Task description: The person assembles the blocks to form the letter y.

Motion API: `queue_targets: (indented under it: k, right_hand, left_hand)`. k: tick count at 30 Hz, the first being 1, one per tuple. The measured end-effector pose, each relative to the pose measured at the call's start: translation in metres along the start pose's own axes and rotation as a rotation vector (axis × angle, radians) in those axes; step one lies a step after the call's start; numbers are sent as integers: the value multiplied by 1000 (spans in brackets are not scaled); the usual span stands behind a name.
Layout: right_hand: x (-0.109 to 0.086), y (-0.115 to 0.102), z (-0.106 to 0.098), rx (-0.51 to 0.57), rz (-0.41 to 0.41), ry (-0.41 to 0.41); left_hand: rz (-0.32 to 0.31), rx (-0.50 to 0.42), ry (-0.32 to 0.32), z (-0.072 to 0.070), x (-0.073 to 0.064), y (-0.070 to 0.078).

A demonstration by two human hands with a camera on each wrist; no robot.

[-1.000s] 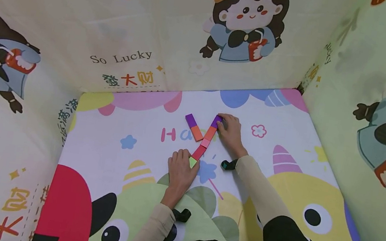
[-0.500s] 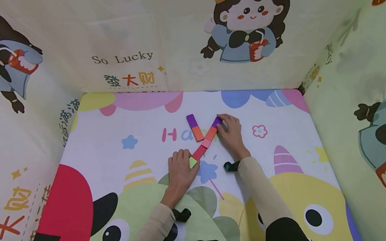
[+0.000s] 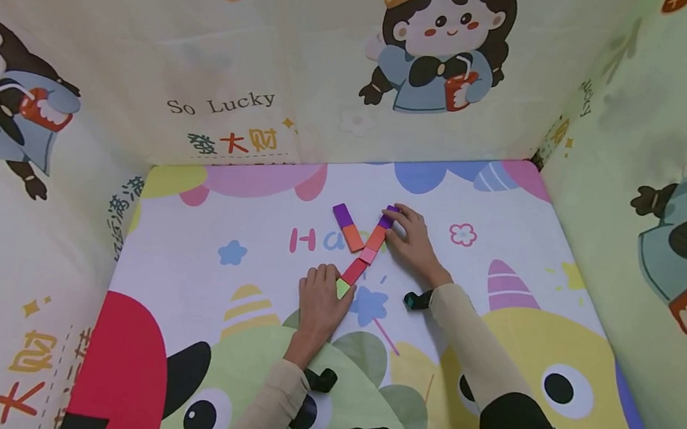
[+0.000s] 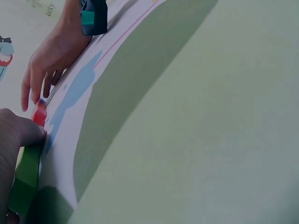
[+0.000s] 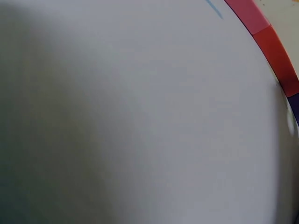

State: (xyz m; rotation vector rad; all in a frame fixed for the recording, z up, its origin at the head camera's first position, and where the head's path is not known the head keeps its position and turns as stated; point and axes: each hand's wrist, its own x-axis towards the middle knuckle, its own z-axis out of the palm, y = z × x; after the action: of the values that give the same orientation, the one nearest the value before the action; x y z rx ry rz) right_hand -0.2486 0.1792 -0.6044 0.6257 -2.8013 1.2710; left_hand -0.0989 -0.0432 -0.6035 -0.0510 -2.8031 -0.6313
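Toy blocks lie in a Y on the printed mat (image 3: 278, 213). At its foot my left hand (image 3: 321, 303) grips the green block (image 3: 342, 288), thumb along the near side in the left wrist view. Above that come a red block (image 3: 354, 272), a pink one (image 3: 367, 255) and the right arm's orange block (image 3: 376, 239). My right hand (image 3: 413, 245) holds the purple block (image 3: 387, 220) at that arm's tip, fingertips at its far end and thumb at its right side. The left arm is another purple block (image 3: 341, 213) over another orange block (image 3: 352, 238).
Patterned cloth walls (image 3: 314, 49) rise behind the mat and at both sides. A dark wrist camera (image 3: 417, 300) sits by the right wrist, another camera (image 3: 323, 380) by the left. Printed letters (image 3: 303, 240) run under the blocks.
My right wrist and forearm have shifted slightly right and toward me, with the fingertips still at the purple block. The left hand and the blocks stay put; the head view has drifted a little.
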Motion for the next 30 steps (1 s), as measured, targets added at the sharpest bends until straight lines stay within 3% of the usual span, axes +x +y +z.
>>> queue_targets:
  k: [19,24,27,30]
  right_hand:
    - [0,4,2,-18,-21,30]
    - [0,5,2,-23,-29,37]
    - [0,3,1,-8,-29,41]
    - [0,1,0,4,-22,41]
  left_hand:
    - [8,12,-14,-1,2,2]
    - [-26,11,-48,-5,2,5]
    - [-54,-12,-80,-9,7,6]
    - [-41,-40,-97,-13,23,1]
